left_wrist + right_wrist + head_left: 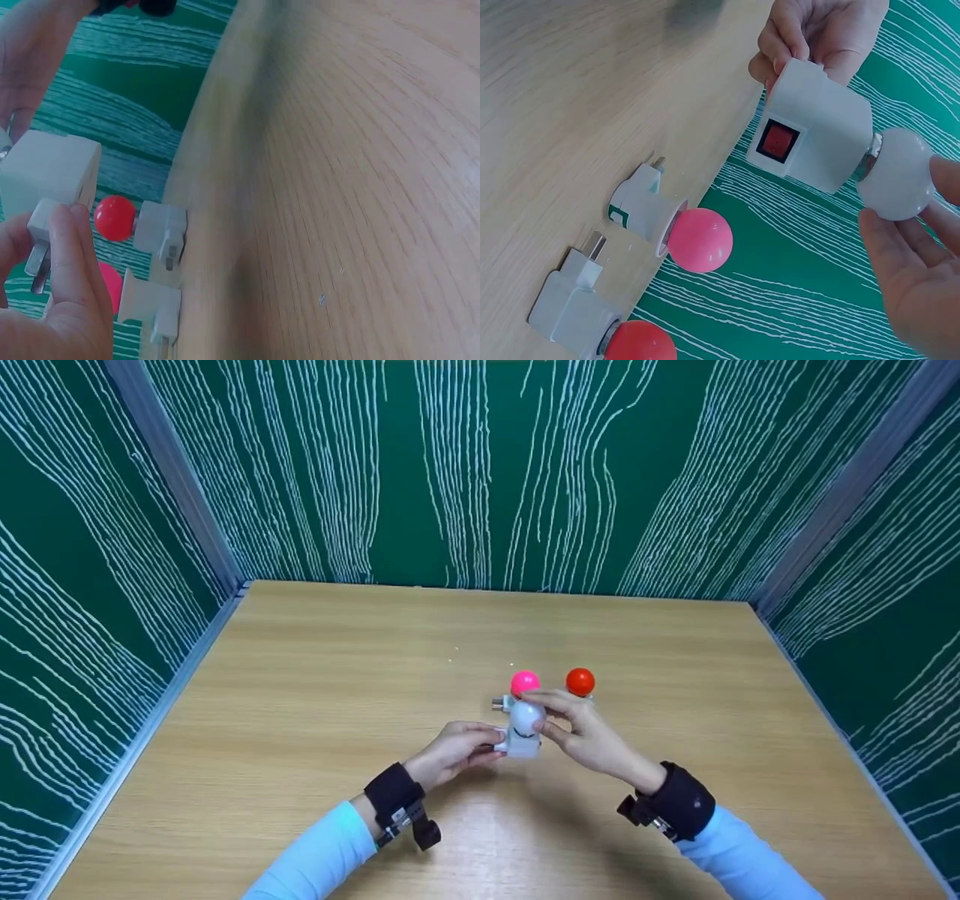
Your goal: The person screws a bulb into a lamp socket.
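My left hand point(461, 748) grips a white plug-in lamp socket point(829, 127) by its plug end, holding it above the table. A red rocker switch point(777, 140) in a black frame shows on the socket's side. At the socket's mouth is a round white bulb point(897, 174), with a bit of its metal base visible between the two. Fingers and thumb of my right hand point(589, 731) hold this bulb around its globe. In the left wrist view, the plug's metal prongs point(41, 271) stick out beside my left fingers.
Behind the hands, a pink bulb point(525, 682) sits in a white plug-in socket point(641, 206). Right of it stands a red bulb point(580, 680) in another white socket point(574, 311). Small white specks lie on the wooden table point(360, 660). Green, white-streaked walls point(397, 472) enclose it.
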Demonstrator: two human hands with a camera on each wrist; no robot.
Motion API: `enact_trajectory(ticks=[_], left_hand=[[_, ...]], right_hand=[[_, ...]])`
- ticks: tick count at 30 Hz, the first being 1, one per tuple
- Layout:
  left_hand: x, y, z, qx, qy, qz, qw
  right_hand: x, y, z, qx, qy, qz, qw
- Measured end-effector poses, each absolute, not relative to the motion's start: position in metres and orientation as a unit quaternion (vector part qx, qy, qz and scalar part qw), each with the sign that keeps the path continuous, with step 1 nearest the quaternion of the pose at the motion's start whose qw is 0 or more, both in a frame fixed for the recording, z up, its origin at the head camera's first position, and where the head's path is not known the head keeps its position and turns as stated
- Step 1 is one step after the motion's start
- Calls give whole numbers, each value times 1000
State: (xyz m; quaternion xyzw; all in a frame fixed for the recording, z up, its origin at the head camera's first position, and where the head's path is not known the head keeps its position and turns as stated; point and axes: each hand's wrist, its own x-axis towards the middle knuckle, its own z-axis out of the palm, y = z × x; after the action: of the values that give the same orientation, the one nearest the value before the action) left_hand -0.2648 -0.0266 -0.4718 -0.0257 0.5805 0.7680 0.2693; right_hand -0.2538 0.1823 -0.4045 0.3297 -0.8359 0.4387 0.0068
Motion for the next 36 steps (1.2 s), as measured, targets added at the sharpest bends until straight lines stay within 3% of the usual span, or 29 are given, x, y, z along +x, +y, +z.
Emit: enact_trajectory(ticks=[13, 22, 32, 36], left_hand=[[-262, -26, -470, -31, 581, 768, 268], [-261, -29, -470, -28, 585, 765, 267], [-259, -30, -470, -19, 596, 754, 277], [-257, -30, -471, -18, 593, 754, 282]], right_hand=[[-251, 175, -410, 331, -836, 420, 125], [-249, 177, -409, 327, -830, 446, 77], [-247, 182, -407, 353, -817, 452, -53], [-245, 182, -408, 352, -812, 460, -66]])
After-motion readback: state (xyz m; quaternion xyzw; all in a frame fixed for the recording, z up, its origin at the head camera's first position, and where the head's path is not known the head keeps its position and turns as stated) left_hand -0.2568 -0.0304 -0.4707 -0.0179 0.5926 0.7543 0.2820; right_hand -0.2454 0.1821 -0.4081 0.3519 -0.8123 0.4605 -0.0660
